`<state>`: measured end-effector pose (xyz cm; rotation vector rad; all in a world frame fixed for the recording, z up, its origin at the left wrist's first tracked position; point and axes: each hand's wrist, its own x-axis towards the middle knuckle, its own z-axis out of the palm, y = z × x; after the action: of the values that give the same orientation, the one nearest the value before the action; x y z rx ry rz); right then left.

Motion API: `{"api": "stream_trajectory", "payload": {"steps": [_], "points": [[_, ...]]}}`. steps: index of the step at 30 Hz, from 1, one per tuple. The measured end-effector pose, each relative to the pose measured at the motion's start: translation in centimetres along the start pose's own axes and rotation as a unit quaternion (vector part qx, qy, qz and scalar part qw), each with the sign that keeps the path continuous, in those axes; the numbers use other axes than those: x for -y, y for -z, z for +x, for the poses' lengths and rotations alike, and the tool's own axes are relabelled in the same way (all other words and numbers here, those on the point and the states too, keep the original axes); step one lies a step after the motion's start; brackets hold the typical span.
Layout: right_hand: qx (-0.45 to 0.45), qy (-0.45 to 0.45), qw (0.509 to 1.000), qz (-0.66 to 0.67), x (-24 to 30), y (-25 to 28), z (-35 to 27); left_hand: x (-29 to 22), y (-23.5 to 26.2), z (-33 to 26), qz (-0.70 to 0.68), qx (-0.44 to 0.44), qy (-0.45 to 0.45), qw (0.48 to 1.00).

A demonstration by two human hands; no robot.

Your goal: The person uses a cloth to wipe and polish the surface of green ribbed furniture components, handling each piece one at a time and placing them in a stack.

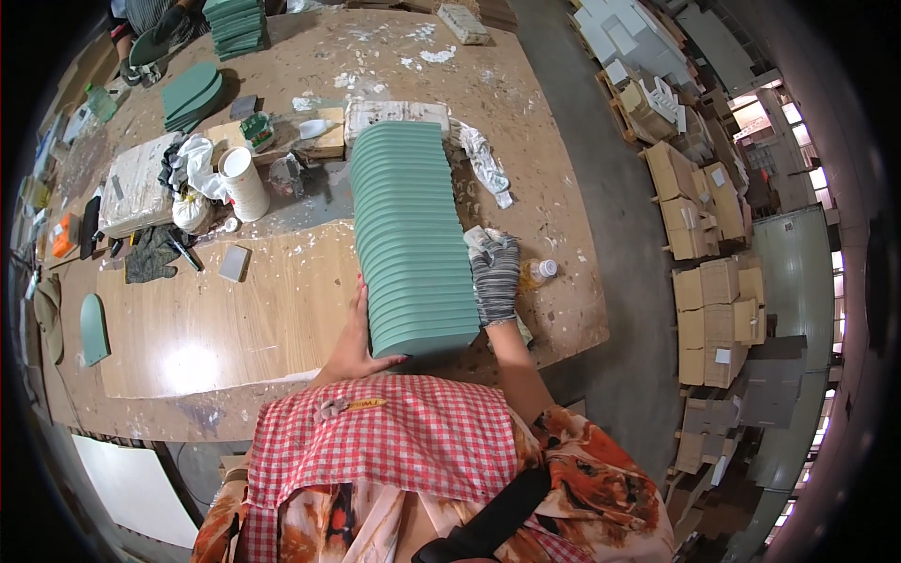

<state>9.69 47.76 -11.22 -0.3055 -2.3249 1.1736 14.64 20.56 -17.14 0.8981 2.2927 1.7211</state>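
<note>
Head view: I look straight down from afar on a broad worktable point(554, 188), clock read from mid-view.
Green arched panels: a long row point(413, 235) of them stands packed face to face, running from the centre toward 11 o'clock.
Left hand: bare point(352, 338), opened along the row's near left side, fingers on the flank, thumb by the front edge.
Right hand: in a striped knit glove point(496, 272), laid against the row's right side at 3 o'clock; I cannot tell whether its whitish fingertips are pinching anything.
Tabletop: brown, scuffed and spattered white, with a glossy wood-grain board point(235, 310) inset of the row toward 9 o'clock.
Beside the right glove: a clear bottle point(537, 272) with a white cap, at 3; a stained white rag point(485, 164) toward 12.
Clutter: stacked paper cups point(246, 185) at 10, a dark glove point(150, 255) at 9, a lone arched panel point(94, 328) farther out at 9.
Far corner: a co-worker's gloved hands point(169, 23) at 10, near a green panel stack point(235, 33) at 11.
Room: grey floor point(610, 206) at 2 to 3, brown cartons point(718, 319) piled at 3, bright windows point(818, 183) curving from 2 to 4.
</note>
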Motion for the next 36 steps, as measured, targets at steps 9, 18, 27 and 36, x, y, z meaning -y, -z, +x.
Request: {"api": "stream_trajectory", "payload": {"steps": [9, 18, 27, 36], "points": [[0.021, 0.063, 0.997, -0.026, 0.5, 0.3, -0.3, 0.1, 0.1, 0.1, 0.000, -0.002, -0.010, 1.000], [0.094, 0.037, 0.994, 0.049, 4.7, -3.1, -1.1, 0.2, 0.1, -0.3, 0.000, -0.010, -0.014, 1.000], [0.129, 0.125, 0.983, -0.020, 8.1, -5.5, -1.6, 0.2, -0.5, 0.4, -0.004, -0.006, -0.042, 0.999], [0.204, 0.164, 0.965, -0.033, 8.4, -8.5, -3.1, 0.7, -0.1, -0.4, 0.018, -0.014, -0.027, 0.999]]}}
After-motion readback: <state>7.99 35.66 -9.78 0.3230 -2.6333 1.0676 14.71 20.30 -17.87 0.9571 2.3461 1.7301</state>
